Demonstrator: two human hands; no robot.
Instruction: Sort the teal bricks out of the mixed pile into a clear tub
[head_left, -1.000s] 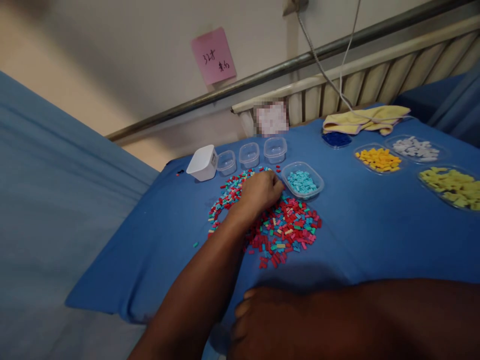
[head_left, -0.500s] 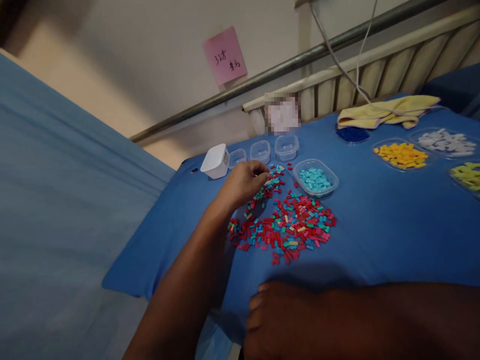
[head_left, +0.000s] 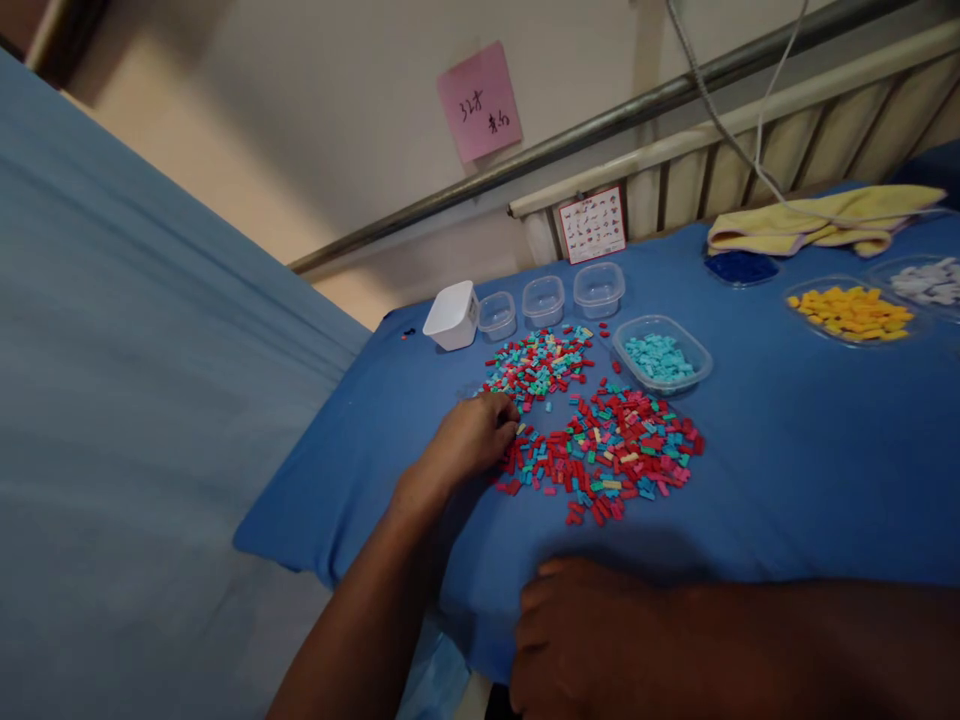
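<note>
Bricks (head_left: 592, 430), small and mostly red with blue, green and yellow mixed in, lie in two loose heaps near the middle of the blue-covered tabletop (head_left: 787, 480). Judging by the tubs, sorting is only begun: one clear tub (head_left: 660, 355) beside the heaps holds light blue pieces, while three small clear tubs (head_left: 544, 300) toward the far edge look unfilled. The left hand (head_left: 472, 440) rests at the near heap's left edge, fingers curled together on the pieces. The right hand (head_left: 577, 640) lies flat at the near edge, fingers loosely together, holding nothing. A white tub (head_left: 452, 315), trays of orange pieces (head_left: 851, 310), a yellow cloth (head_left: 817, 220), a radiator (head_left: 750, 150) and a pink note (head_left: 480, 100) on the wall stand beyond.
</note>
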